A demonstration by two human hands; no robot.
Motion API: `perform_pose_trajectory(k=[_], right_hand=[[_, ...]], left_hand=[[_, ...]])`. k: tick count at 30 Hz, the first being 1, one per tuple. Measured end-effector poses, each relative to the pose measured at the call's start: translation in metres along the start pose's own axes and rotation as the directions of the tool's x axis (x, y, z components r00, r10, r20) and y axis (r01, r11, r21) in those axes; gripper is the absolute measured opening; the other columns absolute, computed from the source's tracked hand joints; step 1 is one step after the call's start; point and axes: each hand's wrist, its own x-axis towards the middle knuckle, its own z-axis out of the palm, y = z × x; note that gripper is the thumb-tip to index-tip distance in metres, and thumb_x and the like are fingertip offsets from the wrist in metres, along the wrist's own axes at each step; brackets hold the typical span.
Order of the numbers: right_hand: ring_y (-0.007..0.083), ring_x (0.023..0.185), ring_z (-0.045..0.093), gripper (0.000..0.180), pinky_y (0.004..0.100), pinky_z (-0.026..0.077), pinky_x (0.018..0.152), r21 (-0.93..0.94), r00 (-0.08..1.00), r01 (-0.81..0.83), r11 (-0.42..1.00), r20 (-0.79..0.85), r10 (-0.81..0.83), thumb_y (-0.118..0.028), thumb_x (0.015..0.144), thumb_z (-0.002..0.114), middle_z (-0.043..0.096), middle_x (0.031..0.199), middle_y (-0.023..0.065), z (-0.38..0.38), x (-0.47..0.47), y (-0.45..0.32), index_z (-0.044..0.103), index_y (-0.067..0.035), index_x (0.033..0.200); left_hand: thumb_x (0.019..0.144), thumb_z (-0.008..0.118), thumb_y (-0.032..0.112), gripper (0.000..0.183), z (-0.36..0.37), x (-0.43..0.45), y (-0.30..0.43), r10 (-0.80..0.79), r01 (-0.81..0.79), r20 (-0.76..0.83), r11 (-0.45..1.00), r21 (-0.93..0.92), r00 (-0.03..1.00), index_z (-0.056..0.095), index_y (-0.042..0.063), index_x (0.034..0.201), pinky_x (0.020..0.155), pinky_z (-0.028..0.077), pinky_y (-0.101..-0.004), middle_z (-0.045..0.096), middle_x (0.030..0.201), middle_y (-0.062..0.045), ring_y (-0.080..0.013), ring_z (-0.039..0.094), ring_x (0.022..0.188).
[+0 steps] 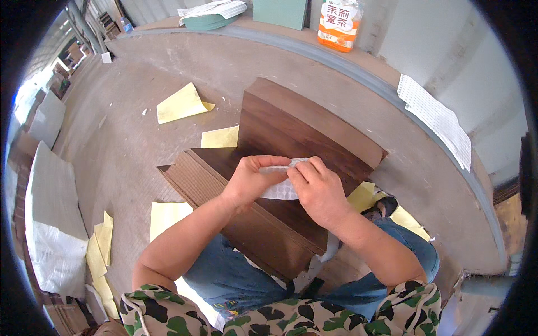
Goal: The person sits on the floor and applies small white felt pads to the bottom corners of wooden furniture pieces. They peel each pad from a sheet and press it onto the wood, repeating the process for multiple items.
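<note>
Between my two hands is a small white sheet of round adhesive dots (278,190), held above the stacked panels. My left hand (251,179) pinches its upper left edge between thumb and fingers. The fingers of my right hand (317,187) are bent over its right side, hiding that part. Under my hands, a stack of thin brown wood-grain panels (269,239) shows many layered edges. Behind it, another dark brown wood-grain block or stack (290,130) leans at an angle, its top face lighter brown.
Yellow paper pieces (183,105) lie on the concrete floor (126,126). Along the wall ledge are a bottle with an orange label (338,27), green pads (212,21), a green board (279,12) and another dotted sheet (437,117). A plastic-wrapped stack (54,235) stands left.
</note>
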Motion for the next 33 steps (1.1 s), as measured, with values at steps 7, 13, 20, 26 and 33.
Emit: perform_pose_trajectory(k=[7, 13, 20, 26, 33], right_hand=[[0.023, 0.077, 0.06, 0.009, 0.0268, 0.05, 0.068, 0.56, 0.876, -0.473, 0.68, 0.384, 0.293, -0.002, 0.082, 0.056, 0.061, 0.083, 0.0095, 0.024, 0.013, 0.031, 0.063, 0.0, 0.089], [0.0151, 0.07, 0.061, 0.018, 0.0303, 0.052, 0.069, 0.649, 0.484, -0.721, -0.243, 0.722, 0.494, -0.012, 0.086, 0.055, 0.063, 0.074, 0.0069, 0.101, 0.017, 0.115, 0.063, 0.002, 0.093], [0.0271, 0.067, 0.065, 0.007, 0.0347, 0.054, 0.058, -0.24, 0.821, -0.26, 0.935, 0.455, 0.345, -0.005, 0.068, 0.062, 0.065, 0.073, 0.0141, 0.201, 0.012, 0.118, 0.062, -0.002, 0.074], [0.0261, 0.063, 0.066, 0.01, 0.0355, 0.054, 0.052, -0.346, 0.825, -0.164, 0.924, 0.465, 0.32, -0.005, 0.069, 0.064, 0.064, 0.067, 0.014, 0.205, 0.019, 0.124, 0.058, -0.002, 0.077], [0.0147, 0.063, 0.06, 0.018, 0.0303, 0.048, 0.053, 0.457, 0.506, -0.854, 0.249, 0.616, 0.604, -0.014, 0.085, 0.06, 0.062, 0.069, 0.011, 0.128, 0.064, 0.152, 0.05, -0.002, 0.092]], left_hand=[[0.079, 0.058, 0.002, 0.034, -0.042, 0.047, -0.023, 0.084, -0.042, -0.126, 0.951, 0.306, 0.988, 0.061, 0.003, 0.113, 0.07, 0.049, -0.0267, 0.064, 0.093, -0.007, -0.0123, 0.059, 0.079], [0.074, 0.051, 0.006, 0.037, -0.161, 0.17, -0.034, 0.663, -0.067, -0.264, 0.429, 0.901, 0.7, 0.066, 0.017, 0.105, 0.071, 0.05, -0.0401, 0.065, 0.083, -0.018, -0.0331, 0.064, 0.076], [0.079, 0.058, 0.039, 0.033, -0.162, 0.288, -0.031, 0.343, 0.266, -0.636, 0.697, 0.666, 0.691, 0.069, 0.015, 0.1, 0.083, 0.048, -0.0409, 0.065, 0.095, -0.017, -0.0337, 0.061, 0.092], [0.076, 0.061, 0.049, 0.038, -0.152, 0.292, -0.04, 0.228, 0.313, -0.707, 0.777, 0.546, 0.669, 0.071, 0.015, 0.09, 0.083, 0.047, -0.0386, 0.066, 0.093, -0.014, -0.0309, 0.062, 0.091], [0.071, 0.062, 0.035, 0.034, -0.188, 0.255, -0.02, 0.197, 0.223, -0.609, 0.809, 0.544, 0.768, 0.07, 0.011, 0.094, 0.081, 0.049, -0.0357, 0.067, 0.092, -0.014, -0.0267, 0.063, 0.093]])
